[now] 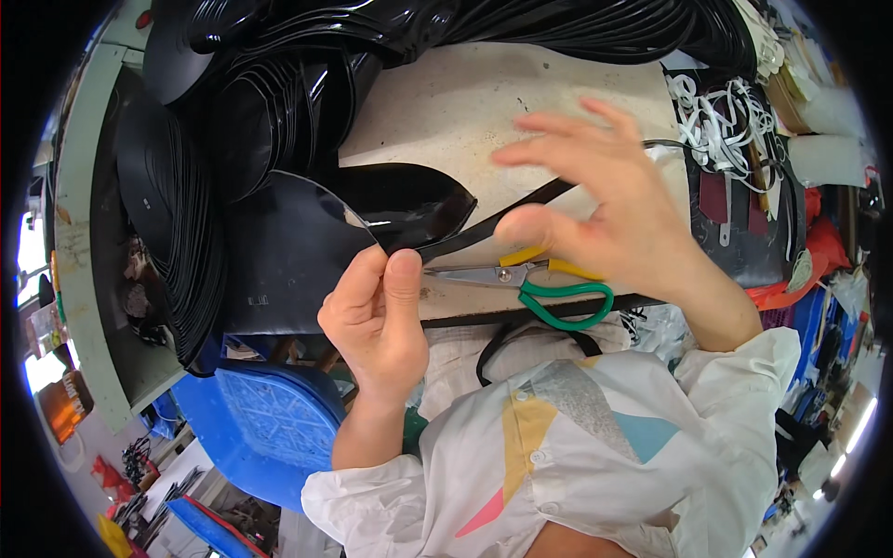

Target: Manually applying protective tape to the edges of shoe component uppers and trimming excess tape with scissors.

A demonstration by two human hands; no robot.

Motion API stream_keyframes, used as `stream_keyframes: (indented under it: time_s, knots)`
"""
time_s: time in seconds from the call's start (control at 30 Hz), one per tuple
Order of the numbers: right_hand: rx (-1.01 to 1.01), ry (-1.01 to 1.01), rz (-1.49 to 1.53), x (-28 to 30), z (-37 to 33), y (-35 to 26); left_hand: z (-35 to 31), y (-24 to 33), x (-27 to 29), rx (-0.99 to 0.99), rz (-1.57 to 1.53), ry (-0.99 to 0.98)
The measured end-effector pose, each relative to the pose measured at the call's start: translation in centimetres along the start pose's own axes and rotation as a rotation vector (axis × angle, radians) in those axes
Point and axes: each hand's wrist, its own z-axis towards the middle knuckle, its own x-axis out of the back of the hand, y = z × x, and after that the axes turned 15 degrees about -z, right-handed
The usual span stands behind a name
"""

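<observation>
While the left hand [377,316], fingers up, pinches the black sheet [288,256] between thumb and forefinger over the table's near side, the right hand [619,205] spreads open, fingers leftward, above a black strip [526,206]; contact unclear. Scissors [505,275] lie beneath, on the table [446,112].

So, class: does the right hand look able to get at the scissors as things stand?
Probably yes: the right hand looks open, the scissors lie close by, and their green handle is uncovered, though depth is hard to judge.
</observation>
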Motion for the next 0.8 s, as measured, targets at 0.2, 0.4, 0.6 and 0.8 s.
stream_keyframes:
  time_s: [0.2,0.4,0.6,0.8]
  knots:
    - [0.317,0.067,0.061,0.4,-1.8,-2.5,-0.2,-0.5,0.0,-0.049,-0.065,0.077]
    - [0.175,0.130,0.201,0.6,-0.8,-2.8,-1.0,0.0,1.4,-0.012,-0.212,0.008]
    - [-0.062,-0.122,0.486,0.1,-0.2,-1.9,-1.5,0.0,3.0,0.072,-0.409,-0.081]
    - [-0.394,-0.409,0.833,-1.4,1.0,-1.9,-1.3,0.1,3.7,0.101,-0.492,-0.142]
